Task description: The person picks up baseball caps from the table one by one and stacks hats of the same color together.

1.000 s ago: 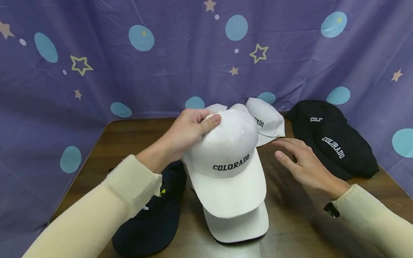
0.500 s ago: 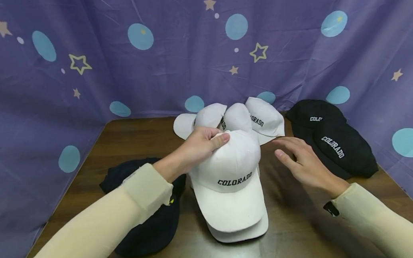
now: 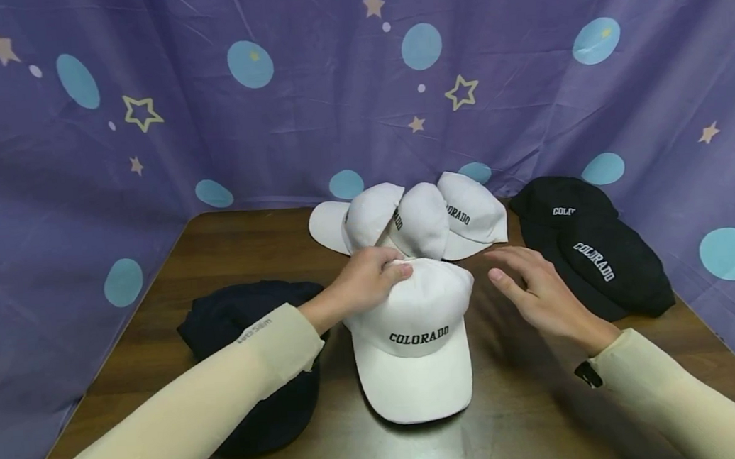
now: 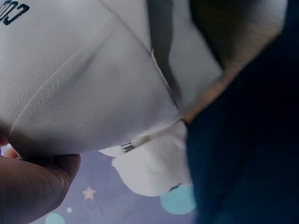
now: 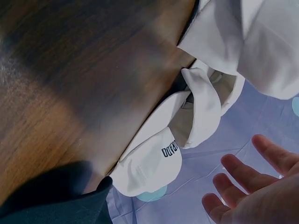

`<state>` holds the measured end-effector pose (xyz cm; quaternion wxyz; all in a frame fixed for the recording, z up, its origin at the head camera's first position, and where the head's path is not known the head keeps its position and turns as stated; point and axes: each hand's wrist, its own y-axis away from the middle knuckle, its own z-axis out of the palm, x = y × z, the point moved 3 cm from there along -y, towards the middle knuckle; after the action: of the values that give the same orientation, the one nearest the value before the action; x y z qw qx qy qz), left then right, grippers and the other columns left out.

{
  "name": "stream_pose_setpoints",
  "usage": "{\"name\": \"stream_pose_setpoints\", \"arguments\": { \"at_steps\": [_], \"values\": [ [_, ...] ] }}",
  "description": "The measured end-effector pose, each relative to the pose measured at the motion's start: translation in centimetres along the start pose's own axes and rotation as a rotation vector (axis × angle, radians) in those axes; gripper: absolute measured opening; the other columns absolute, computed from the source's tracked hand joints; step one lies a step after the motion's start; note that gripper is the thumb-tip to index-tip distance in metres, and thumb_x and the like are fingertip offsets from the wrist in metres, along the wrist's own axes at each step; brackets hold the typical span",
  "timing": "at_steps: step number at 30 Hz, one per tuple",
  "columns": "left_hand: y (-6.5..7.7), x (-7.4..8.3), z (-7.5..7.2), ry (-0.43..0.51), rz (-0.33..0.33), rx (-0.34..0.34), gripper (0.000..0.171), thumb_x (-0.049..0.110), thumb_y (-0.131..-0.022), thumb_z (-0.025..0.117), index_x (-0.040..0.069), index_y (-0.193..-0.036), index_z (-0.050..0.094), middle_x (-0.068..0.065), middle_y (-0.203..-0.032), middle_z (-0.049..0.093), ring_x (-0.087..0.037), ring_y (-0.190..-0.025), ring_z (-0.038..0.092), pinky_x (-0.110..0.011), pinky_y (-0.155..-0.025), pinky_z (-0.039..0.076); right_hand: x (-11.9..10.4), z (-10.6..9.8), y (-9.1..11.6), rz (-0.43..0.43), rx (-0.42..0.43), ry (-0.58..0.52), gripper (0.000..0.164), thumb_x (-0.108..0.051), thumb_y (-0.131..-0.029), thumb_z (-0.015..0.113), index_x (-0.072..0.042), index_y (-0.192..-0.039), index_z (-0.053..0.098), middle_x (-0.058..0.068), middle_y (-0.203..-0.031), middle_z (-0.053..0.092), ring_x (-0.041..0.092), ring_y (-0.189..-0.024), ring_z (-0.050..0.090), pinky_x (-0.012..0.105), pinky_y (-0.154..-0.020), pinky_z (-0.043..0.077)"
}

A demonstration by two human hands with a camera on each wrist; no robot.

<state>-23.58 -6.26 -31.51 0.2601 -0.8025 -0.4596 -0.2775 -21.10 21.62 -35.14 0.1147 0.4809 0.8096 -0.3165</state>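
The left hand (image 3: 363, 282) pinches the top of a white cap (image 3: 416, 379), which is at five o'clock from it. The right hand (image 3: 543, 295) holds nothing, fingers loose; two black caps (image 3: 636, 278) sit between two and three o'clock.

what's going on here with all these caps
A person's left hand pinches a white COLORADO cap by its top, near the middle of the table. The right hand is open nearby, holding nothing. Three white caps lie behind, two black caps to the right, and a partly hidden dark cap to the left.
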Motion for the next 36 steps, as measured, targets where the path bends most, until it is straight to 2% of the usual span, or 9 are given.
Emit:
{"name": "stream_pose_setpoints", "arguments": {
  "at_steps": [7,14,18,21,25,31,34,36],
  "values": [
    [-0.2,-1.4,-0.3,-0.065,0.011,-0.009,0.014,0.027,-0.093,0.062,0.015,-0.091,0.069,0.002,-0.095,0.066,-0.012,-0.089,0.057,-0.031,-0.08,0.047,0.0,0.0,0.1,0.014,0.005,-0.011,0.034,-0.036,-0.1,0.049,-0.02,-0.13,0.055,0.005,-0.136,0.048,0.029,-0.13,0.032,0.062,-0.101,0.021],
    [-0.3,-1.6,-0.4,-0.106,-0.005,0.006,0.016,0.033,-0.092,0.064,0.018,-0.094,0.069,0.003,-0.096,0.066,-0.012,-0.091,0.057,-0.031,-0.08,0.048,0.0,0.2,0.1,0.006,0.003,-0.014,0.035,-0.036,-0.099,0.05,-0.019,-0.13,0.055,0.005,-0.134,0.049,0.028,-0.129,0.033,0.061,-0.101,0.021],
    [-0.4,-1.6,-0.1,-0.195,0.017,0.015,0.02,0.038,-0.092,0.063,0.019,-0.097,0.068,0.005,-0.098,0.062,-0.012,-0.095,0.054,-0.032,-0.082,0.046,0.1,0.3,0.1,0.003,0.007,-0.015,0.035,-0.036,-0.099,0.05,-0.018,-0.129,0.055,0.005,-0.133,0.049,0.027,-0.129,0.033,0.061,-0.101,0.022],
    [-0.5,-1.8,0.1,-0.223,0.026,-0.021,0.019,0.038,-0.094,0.059,0.02,-0.097,0.064,0.004,-0.098,0.06,-0.013,-0.093,0.053,-0.032,-0.082,0.045,0.1,0.4,0.1,0.007,0.006,-0.018,0.035,-0.036,-0.099,0.05,-0.017,-0.129,0.056,0.006,-0.133,0.05,0.028,-0.129,0.033,0.061,-0.101,0.022],
    [-0.3,-2.3,0.4,-0.173,-0.01,-0.095,0.017,0.037,-0.097,0.055,0.02,-0.094,0.058,0.003,-0.091,0.06,-0.014,-0.082,0.053,-0.033,-0.073,0.045,0.1,0.6,0.3,0.013,-0.003,-0.026,0.035,-0.036,-0.099,0.05,-0.017,-0.128,0.056,0.005,-0.133,0.05,0.028,-0.129,0.033,0.062,-0.101,0.022],
    [0.1,-3.5,-0.3,-0.151,0.008,-0.122,0.018,0.033,-0.097,0.055,0.018,-0.088,0.052,-0.001,-0.075,0.049,-0.018,-0.074,0.048,-0.032,-0.066,0.04,0.1,0.8,0.3,0.012,-0.006,-0.024,0.036,-0.036,-0.099,0.05,-0.017,-0.129,0.055,0.005,-0.134,0.049,0.028,-0.129,0.032,0.062,-0.1,0.021],
    [0.1,-3.6,-0.9,-0.166,0.008,-0.141,0.021,0.032,-0.096,0.056,0.016,-0.084,0.05,-0.001,-0.07,0.039,-0.019,-0.071,0.045,-0.031,-0.064,0.037,0.1,0.9,0.3,0.013,-0.004,-0.024,0.036,-0.036,-0.1,0.05,-0.017,-0.129,0.055,0.005,-0.134,0.049,0.027,-0.129,0.032,0.061,-0.1,0.021],
    [0.0,-3.5,-1.1,-0.173,0.008,-0.155,0.021,0.031,-0.096,0.057,0.016,-0.083,0.05,-0.001,-0.07,0.038,-0.018,-0.071,0.045,-0.031,-0.064,0.036,0.1,0.9,0.3,0.013,-0.003,-0.023,0.035,-0.036,-0.099,0.05,-0.017,-0.129,0.055,0.005,-0.133,0.049,0.027,-0.129,0.033,0.061,-0.1,0.021]
  ]
}}
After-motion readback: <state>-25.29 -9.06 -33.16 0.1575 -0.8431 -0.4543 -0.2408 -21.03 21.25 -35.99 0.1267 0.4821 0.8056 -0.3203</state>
